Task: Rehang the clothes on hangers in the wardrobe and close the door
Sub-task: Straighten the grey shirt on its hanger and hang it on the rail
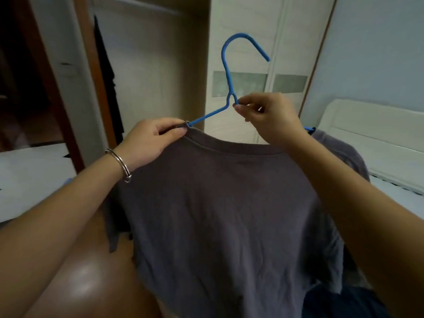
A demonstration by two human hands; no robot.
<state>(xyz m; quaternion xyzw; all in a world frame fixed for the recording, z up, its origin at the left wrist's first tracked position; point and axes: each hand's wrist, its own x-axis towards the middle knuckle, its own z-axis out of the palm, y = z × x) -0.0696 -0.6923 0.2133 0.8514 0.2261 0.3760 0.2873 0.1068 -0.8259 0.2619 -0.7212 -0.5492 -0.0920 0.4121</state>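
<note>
Forearms filled both lower corners of my feed, and between them hung the grey T-shirt (224,203), held up in front of the open wardrobe (160,65) rather than inside it. It was draped on the blue hanger (227,72), whose hook stood free in the air, not yet on any rail. From my seat the main risk looked to be the shirt sliding off. The hanger's left arm ran in under the collar, but a blue tip showed past the right shoulder, and I could not tell whether that shoulder was properly seated. If it was not, tilting the hanger on the way to the rail would probably have dumped the cloth to one side. A hard tug at the neckline might also have stretched the collar. The hook pointed right, so it would likely have needed turning before it could catch the rail, which I could not make out clearly. A dark garment (105,65) hung at the wardrobe's left edge and could have snagged a careless swing. The left hand (149,138), with a metal bracelet (119,161) on its wrist, pinched the collar between thumb and curled fingers right where the wire entered. The right hand (268,118) pinched the hanger just below the fork of its neck, thumb against forefinger, with the other fingers folded in.
</note>
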